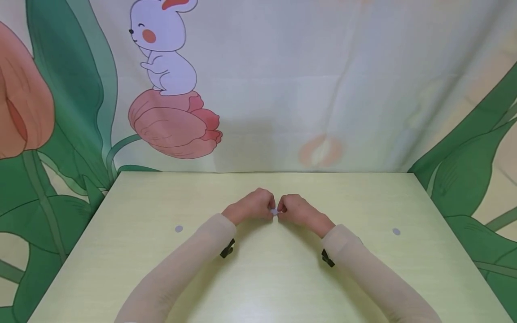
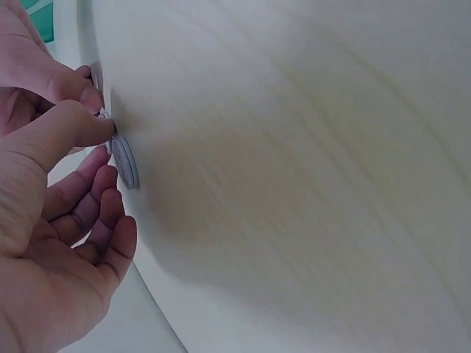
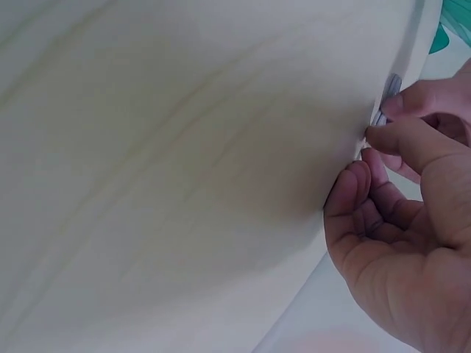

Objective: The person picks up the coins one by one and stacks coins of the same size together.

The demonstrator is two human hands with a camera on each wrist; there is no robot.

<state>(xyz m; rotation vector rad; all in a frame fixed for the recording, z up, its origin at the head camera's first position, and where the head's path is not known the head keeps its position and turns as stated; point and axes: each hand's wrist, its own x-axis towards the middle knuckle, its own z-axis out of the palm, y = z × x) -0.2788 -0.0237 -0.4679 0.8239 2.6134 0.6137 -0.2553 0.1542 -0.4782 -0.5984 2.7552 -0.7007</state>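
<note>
While both hands meet at mid-table, status follows:
landmark: pale yellow-green wooden table (image 1: 258,287), everything placed relative to it
left hand (image 1: 251,207): on the table centre, thumb and forefinger pinching a small grey round disc (image 1: 274,211); other fingers (image 2: 103,220) loosely curled beneath
right hand (image 1: 300,210): on the table centre, just beside the left hand, fingertips (image 3: 383,136) pinching the same small disc from the other side
disc position: table centre, between the two hands' fingertips, at or just above the surface; cannot tell if it touches
disc in wrist views: edge visible at the thumb tip (image 2: 124,160), mostly hidden by fingers in the right wrist view (image 3: 392,87)
second grey dot (image 1: 179,229): left part of table, well apart from hands
third grey dot (image 1: 396,231): right part of table, well apart from hands
backdrop: rabbit-and-tulip printed cloth (image 1: 169,89) behind the table's far edge
</note>
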